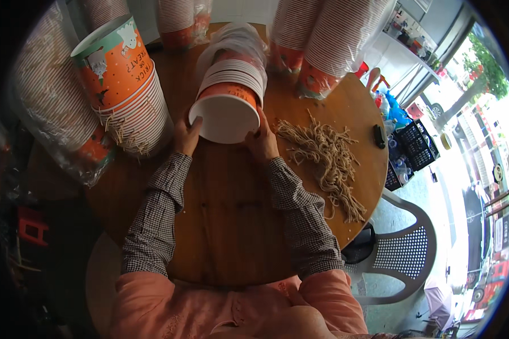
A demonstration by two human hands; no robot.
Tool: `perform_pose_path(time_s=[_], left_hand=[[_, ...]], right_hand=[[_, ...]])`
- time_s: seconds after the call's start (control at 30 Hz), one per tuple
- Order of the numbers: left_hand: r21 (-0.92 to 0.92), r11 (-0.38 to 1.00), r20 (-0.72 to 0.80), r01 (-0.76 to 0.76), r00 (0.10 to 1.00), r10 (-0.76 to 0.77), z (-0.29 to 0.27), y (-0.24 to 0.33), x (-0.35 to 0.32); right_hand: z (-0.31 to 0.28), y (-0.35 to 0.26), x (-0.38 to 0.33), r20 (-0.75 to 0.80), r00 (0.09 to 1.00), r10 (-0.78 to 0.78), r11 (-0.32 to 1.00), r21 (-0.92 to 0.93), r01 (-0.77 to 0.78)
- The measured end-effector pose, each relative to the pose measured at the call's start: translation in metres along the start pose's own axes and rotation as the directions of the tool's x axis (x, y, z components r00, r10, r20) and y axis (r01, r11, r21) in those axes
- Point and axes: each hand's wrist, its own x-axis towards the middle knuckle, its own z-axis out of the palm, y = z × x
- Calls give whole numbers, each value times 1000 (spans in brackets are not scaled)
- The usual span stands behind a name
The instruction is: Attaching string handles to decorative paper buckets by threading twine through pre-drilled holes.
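A nested row of orange-and-white paper buckets lies on its side on the table, its far end inside clear plastic wrap. The nearest bucket turns its white open mouth toward me. My left hand grips its left rim, thumb inside the mouth. On the other side, my right hand is closed on the right rim. Close to the right hand lies a loose heap of tan twisted cords. Left of my left hand stands a tall bucket stack, with cord ends hanging from its side.
Plastic-wrapped bucket stacks stand along the far side of the round wooden table, with another wrapped stack at left. A small black object sits by the right edge. Beyond are a grey plastic chair and black crates.
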Motion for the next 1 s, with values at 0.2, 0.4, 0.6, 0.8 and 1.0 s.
perform_pose_path(time_s=[0.2, 0.4, 0.6, 0.8, 1.0], left_hand=[[-44, 998, -28, -53, 998, 52, 2, 7, -19], [127, 992, -63, -26, 997, 34, -16, -6, -32], [246, 961, -23, -125, 991, 134, -24, 10, -55], [-23, 995, -28, -94, 995, 93, -45, 21, -83], [-113, 968, -117, -225, 970, 212, -41, 38, -85]], right_hand=[[-14, 15, -16, 24, 998, -63, 997, 52, 62], [-16, 0, -39, -54, 965, -258, 962, -103, 252], [-109, 5, -54, -299, 952, -56, 978, -206, -7], [-144, 19, -75, 2, 1000, -7, 889, -457, 7], [-137, 40, -70, 40, 999, 6, 836, -549, 17]])
